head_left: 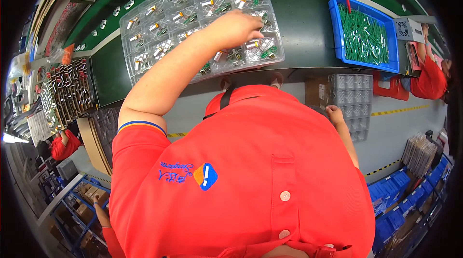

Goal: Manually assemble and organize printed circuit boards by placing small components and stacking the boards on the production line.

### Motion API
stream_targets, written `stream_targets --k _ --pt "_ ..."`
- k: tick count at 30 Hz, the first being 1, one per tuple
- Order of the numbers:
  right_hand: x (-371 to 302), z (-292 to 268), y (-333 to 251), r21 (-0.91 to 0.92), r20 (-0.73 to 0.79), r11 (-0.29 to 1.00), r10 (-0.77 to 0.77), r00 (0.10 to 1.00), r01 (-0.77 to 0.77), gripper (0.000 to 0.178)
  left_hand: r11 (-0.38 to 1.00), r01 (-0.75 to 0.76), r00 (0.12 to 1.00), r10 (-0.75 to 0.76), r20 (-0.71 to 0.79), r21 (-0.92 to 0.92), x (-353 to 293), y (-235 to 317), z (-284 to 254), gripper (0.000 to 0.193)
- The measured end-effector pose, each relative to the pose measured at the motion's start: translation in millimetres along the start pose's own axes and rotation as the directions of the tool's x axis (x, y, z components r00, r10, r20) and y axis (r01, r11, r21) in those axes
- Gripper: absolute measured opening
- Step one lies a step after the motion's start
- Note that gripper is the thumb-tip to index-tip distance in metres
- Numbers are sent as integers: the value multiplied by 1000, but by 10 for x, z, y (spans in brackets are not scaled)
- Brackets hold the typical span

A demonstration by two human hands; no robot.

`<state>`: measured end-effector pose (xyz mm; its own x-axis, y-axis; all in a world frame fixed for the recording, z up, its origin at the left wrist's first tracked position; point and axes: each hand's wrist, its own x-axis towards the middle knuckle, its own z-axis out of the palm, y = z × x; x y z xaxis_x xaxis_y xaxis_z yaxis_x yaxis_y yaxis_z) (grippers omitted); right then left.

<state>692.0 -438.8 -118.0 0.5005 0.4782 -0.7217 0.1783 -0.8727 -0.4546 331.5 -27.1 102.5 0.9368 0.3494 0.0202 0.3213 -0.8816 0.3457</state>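
A clear plastic tray (225,63) with several compartments lies on the dark green bench, holding small green circuit boards with white-and-orange parts. My left hand (236,29) reaches across it from the left, fingers bent down at a right-side compartment beside a green board (264,16). Whatever those fingers hold, if anything, is hidden. Low at my right side, my right hand (333,113) has its fingers drawn together near the edge of a stack of empty clear trays (354,101). I cannot make out what is between them.
A blue bin (340,51) full of thin green strips stands right of the tray, with a red-handled tool (347,1) at its far edge. Beyond sits a grey box with a fan (409,30). Co-workers in red (429,77) are at both sides. A cardboard box (316,90) is below the bench.
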Motion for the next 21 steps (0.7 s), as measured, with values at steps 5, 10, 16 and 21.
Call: stream_targets --k 5,10,16,21 --pt "-240 143 -102 -43 -54 999 -7 998 4 18 995 -76 904 44 -426 -58 -367 -103 -217 22" --pt "-232 202 368 -120 -57 993 -27 998 20 22 964 104 988 -129 -86 -245 -987 158 -107 29" --pt "-231 317 149 -271 -49 961 -60 997 44 26 997 -41 988 31 -154 -62 -1260 183 337 51" --pt "-460 387 -281 -202 -47 969 -155 987 142 23 993 -23 972 -6 -234 -120 -1323 195 508 53"
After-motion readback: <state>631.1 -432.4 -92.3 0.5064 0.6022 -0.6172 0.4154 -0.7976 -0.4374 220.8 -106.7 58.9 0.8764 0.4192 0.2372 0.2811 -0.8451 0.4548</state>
